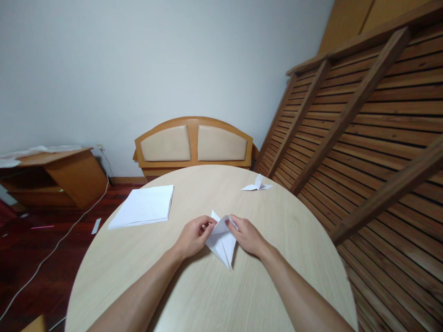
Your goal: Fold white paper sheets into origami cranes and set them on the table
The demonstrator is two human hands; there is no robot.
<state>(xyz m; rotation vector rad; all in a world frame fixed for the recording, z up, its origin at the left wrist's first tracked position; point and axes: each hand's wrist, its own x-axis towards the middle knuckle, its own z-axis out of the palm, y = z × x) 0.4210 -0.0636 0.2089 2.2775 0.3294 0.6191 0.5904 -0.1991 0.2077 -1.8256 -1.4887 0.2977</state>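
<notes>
A partly folded white paper piece lies on the round light-wood table, its narrow tip pointing toward me. My left hand pinches its upper left edge with closed fingers. On the other side, my right hand pinches the upper right edge near the top fold. Both forearms reach in from the bottom of the view.
A stack of white paper sheets lies at the table's left. A finished folded paper figure sits at the far right. Beyond the table stand a padded wooden headboard, a slatted wooden frame leaning at right, and a low cabinet.
</notes>
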